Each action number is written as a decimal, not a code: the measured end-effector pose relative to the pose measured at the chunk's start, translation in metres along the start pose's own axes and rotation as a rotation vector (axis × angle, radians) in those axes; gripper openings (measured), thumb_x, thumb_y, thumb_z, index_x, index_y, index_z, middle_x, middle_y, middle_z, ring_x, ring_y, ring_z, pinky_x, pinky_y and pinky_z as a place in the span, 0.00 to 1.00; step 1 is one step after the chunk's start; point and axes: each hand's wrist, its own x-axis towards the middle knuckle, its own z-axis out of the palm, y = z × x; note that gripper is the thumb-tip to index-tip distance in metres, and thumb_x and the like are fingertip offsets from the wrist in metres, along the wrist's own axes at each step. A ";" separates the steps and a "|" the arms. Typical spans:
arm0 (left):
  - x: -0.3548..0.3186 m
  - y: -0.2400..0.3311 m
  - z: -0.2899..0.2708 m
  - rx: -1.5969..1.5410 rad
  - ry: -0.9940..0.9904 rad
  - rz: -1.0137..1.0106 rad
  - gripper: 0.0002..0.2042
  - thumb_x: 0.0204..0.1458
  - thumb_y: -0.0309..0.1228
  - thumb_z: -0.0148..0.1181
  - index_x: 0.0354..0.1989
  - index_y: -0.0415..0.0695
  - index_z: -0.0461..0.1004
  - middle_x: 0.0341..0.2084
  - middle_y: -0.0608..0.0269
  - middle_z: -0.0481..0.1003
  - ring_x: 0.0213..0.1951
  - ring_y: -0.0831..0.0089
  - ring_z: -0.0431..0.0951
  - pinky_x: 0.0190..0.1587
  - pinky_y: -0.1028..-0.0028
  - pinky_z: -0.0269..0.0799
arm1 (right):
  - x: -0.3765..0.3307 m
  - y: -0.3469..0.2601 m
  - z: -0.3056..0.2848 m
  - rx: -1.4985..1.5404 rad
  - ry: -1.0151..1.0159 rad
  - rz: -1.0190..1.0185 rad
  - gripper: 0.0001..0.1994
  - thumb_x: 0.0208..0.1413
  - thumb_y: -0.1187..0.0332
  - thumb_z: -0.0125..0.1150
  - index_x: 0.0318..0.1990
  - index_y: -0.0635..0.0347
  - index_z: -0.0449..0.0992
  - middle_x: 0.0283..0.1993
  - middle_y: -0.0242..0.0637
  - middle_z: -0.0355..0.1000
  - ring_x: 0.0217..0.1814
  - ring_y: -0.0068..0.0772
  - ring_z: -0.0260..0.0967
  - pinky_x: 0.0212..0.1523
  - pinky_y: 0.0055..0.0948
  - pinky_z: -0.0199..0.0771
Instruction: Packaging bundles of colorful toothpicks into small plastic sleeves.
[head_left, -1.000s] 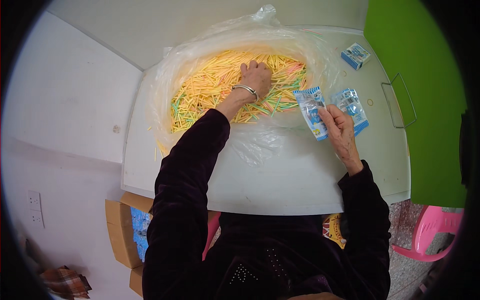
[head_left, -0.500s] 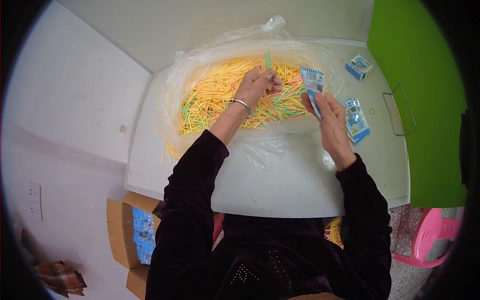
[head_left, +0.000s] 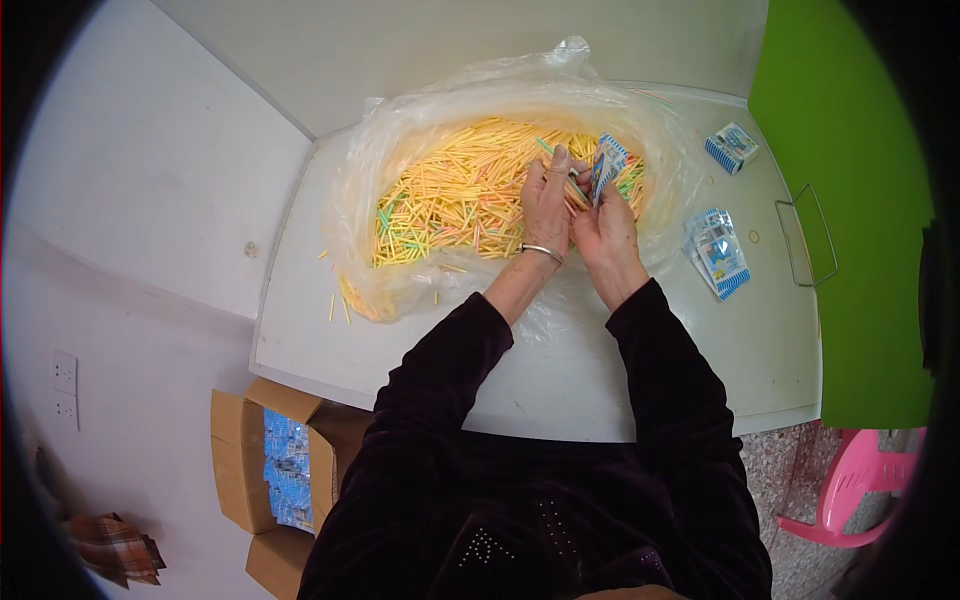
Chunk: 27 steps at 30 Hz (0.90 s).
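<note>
Left hand [head_left: 547,205] has come off the pile and now stands upright over the middle of the bag, fingers curled around a few thin yellow sticks [head_left: 575,190] that it pinches at their lower ends; a metal bangle [head_left: 541,251] sits on its wrist. Right hand [head_left: 603,222], which a second ago rested on the tabletop at about 3 o'clock from the heap with two packets under it, has swung in and now presses against the left one, fingers closed on a single small blue-and-white packet [head_left: 606,165] held with its mouth up at 12 o'clock. The sticks meet the packet's edge, so the picked-up bunch looks to be going into that packet; whether any tip is already inside is too small to tell

Big clear plastic bag [head_left: 400,130] lies open on the white tabletop [head_left: 560,400], filled with loose sticks [head_left: 460,195], mostly yellow with some green and pink ones; a few strays lie outside it at 8 o'clock. The other packet has been left behind: a small stack of blue packets [head_left: 718,250] lies flat at 3 o'clock of the hands, well apart from them, and one more packet [head_left: 732,147] lies alone at 2 o'clock near the green wall [head_left: 850,200]. A wire handle [head_left: 808,235] lies by the tabletop's right edge

Below the tabletop at 8 o'clock an open cardboard box [head_left: 240,460] holds more blue packets, and a pink stool [head_left: 860,480] shows at 4 o'clock
</note>
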 end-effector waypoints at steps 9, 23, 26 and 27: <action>-0.007 -0.014 0.009 0.179 0.046 0.158 0.12 0.52 0.27 0.56 0.41 0.40 0.60 0.30 0.60 0.73 0.32 0.78 0.73 0.33 0.79 0.71 | 0.003 -0.002 -0.002 0.014 0.030 -0.048 0.12 0.62 0.67 0.39 0.40 0.66 0.67 0.37 0.38 0.68 0.38 0.30 0.67 0.43 0.29 0.69; 0.015 0.010 -0.006 0.059 0.062 -0.197 0.07 0.57 0.32 0.47 0.34 0.41 0.67 0.26 0.62 0.71 0.27 0.73 0.72 0.32 0.71 0.72 | -0.002 -0.026 -0.010 -0.249 -0.126 -0.203 0.08 0.58 0.68 0.50 0.39 0.64 0.70 0.37 0.34 0.71 0.37 0.21 0.68 0.39 0.22 0.69; 0.026 0.019 -0.015 -0.102 0.088 -0.346 0.07 0.58 0.31 0.44 0.33 0.42 0.65 0.25 0.58 0.71 0.28 0.69 0.72 0.34 0.63 0.73 | -0.015 -0.051 -0.011 -0.465 -0.184 -0.293 0.11 0.57 0.66 0.52 0.42 0.65 0.71 0.37 0.33 0.72 0.36 0.19 0.68 0.41 0.21 0.68; 0.028 0.021 -0.018 -0.188 0.074 -0.422 0.07 0.58 0.30 0.43 0.32 0.41 0.64 0.25 0.55 0.71 0.29 0.67 0.73 0.35 0.61 0.73 | -0.016 -0.059 -0.015 -0.534 -0.207 -0.268 0.11 0.57 0.66 0.53 0.41 0.64 0.71 0.36 0.31 0.72 0.35 0.16 0.67 0.39 0.19 0.67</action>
